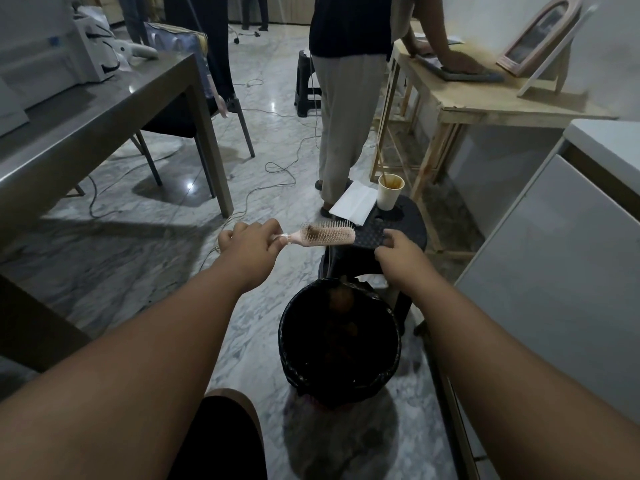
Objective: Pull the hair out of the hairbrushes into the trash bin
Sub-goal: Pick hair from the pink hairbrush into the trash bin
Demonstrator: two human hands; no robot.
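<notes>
My left hand [247,245] grips the handle of a pink hairbrush [325,234], held level with its bristles up. A clump of brown hair [313,233] sits in the bristles near the handle end. My right hand [398,251] hovers just right of the brush tip, fingers curled downward, holding nothing that I can see. Below and between my forearms stands the trash bin [289,344], lined with a black bag, with brownish hair clumps inside.
A black plastic stool [410,230] behind the bin carries a paper cup [389,192] and white paper [355,200]. A person [346,98] stands beyond it at a wooden table [485,105]. A grey table [104,116] lies left, white cabinet [554,254] right, cables [277,168] on the floor.
</notes>
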